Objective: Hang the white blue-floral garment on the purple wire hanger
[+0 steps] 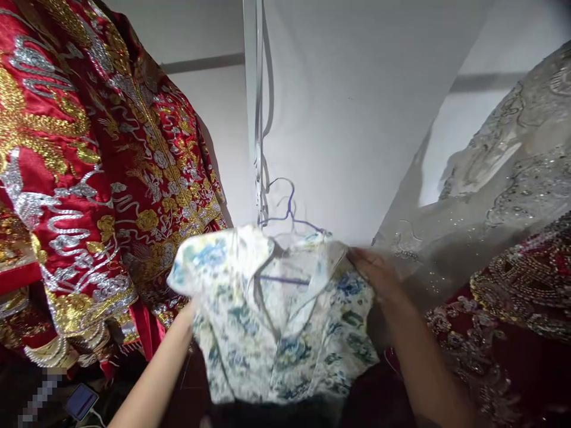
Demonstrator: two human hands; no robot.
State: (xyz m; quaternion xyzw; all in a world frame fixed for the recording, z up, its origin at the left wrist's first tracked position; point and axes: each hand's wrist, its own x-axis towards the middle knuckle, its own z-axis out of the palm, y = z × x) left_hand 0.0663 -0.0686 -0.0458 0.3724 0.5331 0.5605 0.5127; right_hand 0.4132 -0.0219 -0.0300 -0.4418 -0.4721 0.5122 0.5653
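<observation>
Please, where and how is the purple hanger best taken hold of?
I would pinch the purple hanger at its thin neck, just under the curved hook, probably coming from above. This part stands upright, clear of the collar of the floral top. The lower bar shows only through the neckline and the cloth covers much of the shoulders, so those look harder to grip.

the blouse [294, 351] is white with a blue, green and pale-yellow floral print; its hanger [290, 205], purplish blue. the jacket [154, 151] is red with gold and silver embroidery, the wall [357, 119] greyish white, the sheer dress [521, 184] silvery.
</observation>
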